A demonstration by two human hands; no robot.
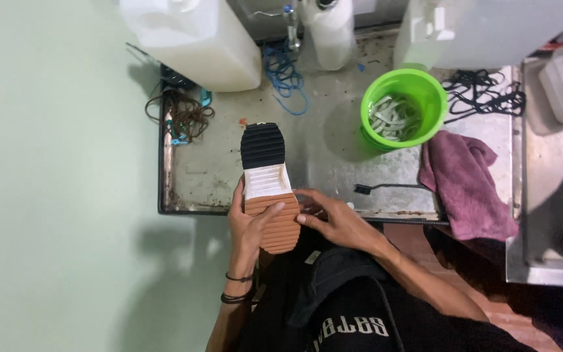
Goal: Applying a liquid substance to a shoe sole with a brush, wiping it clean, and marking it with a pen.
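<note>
A shoe (265, 176) is held sole-up over the near edge of a metal tray (324, 153); its ridged sole is black at the far end, white in the middle and tan near me. My left hand (250, 221) grips the tan end from the left, thumb across the sole. My right hand (330, 218) rests against the shoe's right side, fingers curled at its edge. What the right fingers hold, if anything, is hidden.
A green bucket (404, 107) with whitish laces in water stands at the tray's right. A black brush (386, 188) lies near the front edge, a purple cloth (467, 182) beside it. White jugs (193, 39), blue cord (285, 72) and brown laces (184, 116) sit behind.
</note>
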